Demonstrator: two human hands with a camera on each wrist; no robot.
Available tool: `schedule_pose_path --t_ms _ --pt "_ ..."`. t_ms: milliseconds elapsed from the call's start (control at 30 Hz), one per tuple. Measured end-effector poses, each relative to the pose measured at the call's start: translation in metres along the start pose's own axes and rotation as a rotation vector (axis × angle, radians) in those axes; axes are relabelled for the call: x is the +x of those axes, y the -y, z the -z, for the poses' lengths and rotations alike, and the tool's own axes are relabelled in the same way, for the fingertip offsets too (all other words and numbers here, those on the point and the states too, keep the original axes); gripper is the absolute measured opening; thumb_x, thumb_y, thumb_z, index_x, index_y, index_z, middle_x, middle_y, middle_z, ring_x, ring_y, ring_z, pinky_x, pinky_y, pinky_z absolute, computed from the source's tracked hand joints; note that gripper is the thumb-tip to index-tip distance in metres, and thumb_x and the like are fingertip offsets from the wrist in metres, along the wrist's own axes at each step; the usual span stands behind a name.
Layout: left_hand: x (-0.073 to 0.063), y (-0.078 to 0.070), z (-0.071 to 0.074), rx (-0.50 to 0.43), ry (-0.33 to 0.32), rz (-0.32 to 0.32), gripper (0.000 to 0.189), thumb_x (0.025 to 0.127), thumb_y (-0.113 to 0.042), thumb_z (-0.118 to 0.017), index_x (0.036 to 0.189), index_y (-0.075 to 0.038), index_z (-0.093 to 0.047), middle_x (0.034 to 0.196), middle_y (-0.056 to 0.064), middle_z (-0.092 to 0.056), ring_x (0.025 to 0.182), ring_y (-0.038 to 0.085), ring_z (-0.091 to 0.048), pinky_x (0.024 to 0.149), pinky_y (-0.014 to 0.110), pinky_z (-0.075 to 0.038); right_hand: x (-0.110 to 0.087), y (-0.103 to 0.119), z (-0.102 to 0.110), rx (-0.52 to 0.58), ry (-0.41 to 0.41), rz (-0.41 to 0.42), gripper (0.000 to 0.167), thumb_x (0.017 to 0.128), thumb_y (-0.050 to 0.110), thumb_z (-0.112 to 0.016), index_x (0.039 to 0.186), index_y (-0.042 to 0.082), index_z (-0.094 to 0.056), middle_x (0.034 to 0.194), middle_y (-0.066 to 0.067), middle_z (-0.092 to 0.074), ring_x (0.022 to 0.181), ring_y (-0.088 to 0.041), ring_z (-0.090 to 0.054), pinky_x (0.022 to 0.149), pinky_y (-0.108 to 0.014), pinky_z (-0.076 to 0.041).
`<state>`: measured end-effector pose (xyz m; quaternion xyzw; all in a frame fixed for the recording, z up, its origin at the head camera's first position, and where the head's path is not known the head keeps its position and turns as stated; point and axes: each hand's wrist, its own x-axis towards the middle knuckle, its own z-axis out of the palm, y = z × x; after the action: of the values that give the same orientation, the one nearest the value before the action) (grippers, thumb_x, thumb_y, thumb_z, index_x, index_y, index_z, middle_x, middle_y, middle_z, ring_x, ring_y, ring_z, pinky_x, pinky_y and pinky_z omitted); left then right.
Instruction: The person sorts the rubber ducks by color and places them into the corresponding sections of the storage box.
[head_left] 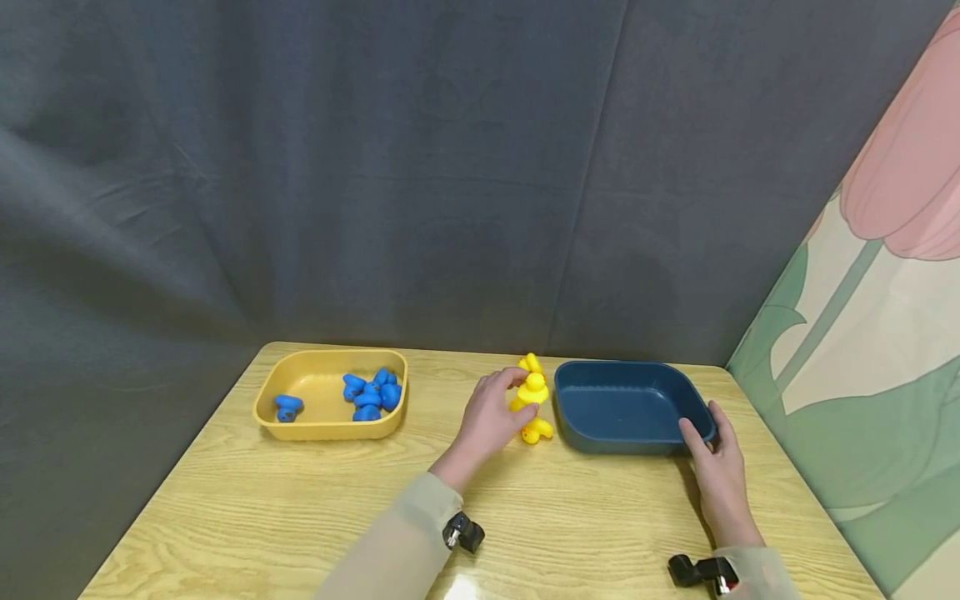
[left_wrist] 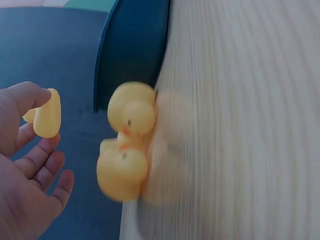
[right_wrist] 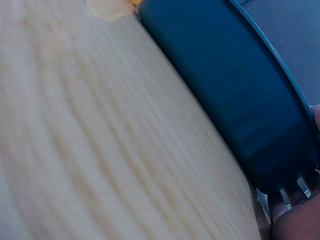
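Observation:
My left hand (head_left: 495, 414) pinches a yellow rubber duck (head_left: 534, 388) between thumb and fingers. In the left wrist view this duck (left_wrist: 48, 117) is raised off the table. Other yellow rubber ducks (left_wrist: 132, 111) lie on the table below it, one of them (head_left: 536, 432) toward the front and another (head_left: 530, 362) toward the back. To their right stands a dark blue tray (head_left: 622, 447) with a bare floor. My right hand (head_left: 722, 487) grips its front right corner, thumb over the rim and fingers along the outer wall (right_wrist: 240, 115).
A yellow tray (head_left: 322, 431) stands at the left of the wooden table (head_left: 315, 508). Several blue rubber ducks (head_left: 369, 400) lie bunched at its right end, and one more (head_left: 288, 407) at its left. A grey curtain (head_left: 450, 183) hangs behind the table.

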<state>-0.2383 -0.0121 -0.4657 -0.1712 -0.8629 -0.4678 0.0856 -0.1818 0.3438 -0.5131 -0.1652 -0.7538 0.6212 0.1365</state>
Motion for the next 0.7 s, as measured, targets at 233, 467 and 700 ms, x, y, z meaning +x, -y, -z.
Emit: schedule_pose_path --t_ms 233,467,700 --pt "-0.001 -0.015 -0.025 -0.006 0.02 -0.021 0.057 0.097 -0.021 -0.086 0.15 -0.014 -0.065 0.132 0.001 -0.074 0.125 0.026 -0.059 0.101 0.039 -0.054 0.001 0.0 -0.001 0.005 0.006 -0.02 0.085 0.114 0.04 -0.062 0.18 0.025 -0.011 0.185 0.0 -0.005 0.169 -0.023 -0.009 0.131 -0.026 -0.02" --pt "-0.006 -0.029 -0.044 0.035 0.017 -0.016 0.059 0.098 -0.025 -0.087 0.152 -0.016 -0.063 0.133 -0.001 -0.075 0.129 0.025 -0.059 0.105 0.04 -0.053 0.0 0.001 -0.001 0.011 0.011 -0.02 0.084 0.114 0.039 -0.062 0.18 0.025 -0.011 0.185 0.001 -0.003 0.169 -0.022 -0.007 0.133 -0.03 -0.018" --pt "-0.007 -0.032 -0.058 0.079 0.023 -0.016 0.056 0.099 -0.028 -0.087 0.15 -0.019 -0.065 0.133 -0.004 -0.074 0.128 0.023 -0.059 0.106 0.038 -0.052 0.0 0.001 0.0 0.016 0.016 -0.024 0.084 0.114 0.039 -0.061 0.18 0.026 -0.01 0.185 0.002 -0.001 0.169 -0.023 -0.004 0.134 -0.034 -0.016"
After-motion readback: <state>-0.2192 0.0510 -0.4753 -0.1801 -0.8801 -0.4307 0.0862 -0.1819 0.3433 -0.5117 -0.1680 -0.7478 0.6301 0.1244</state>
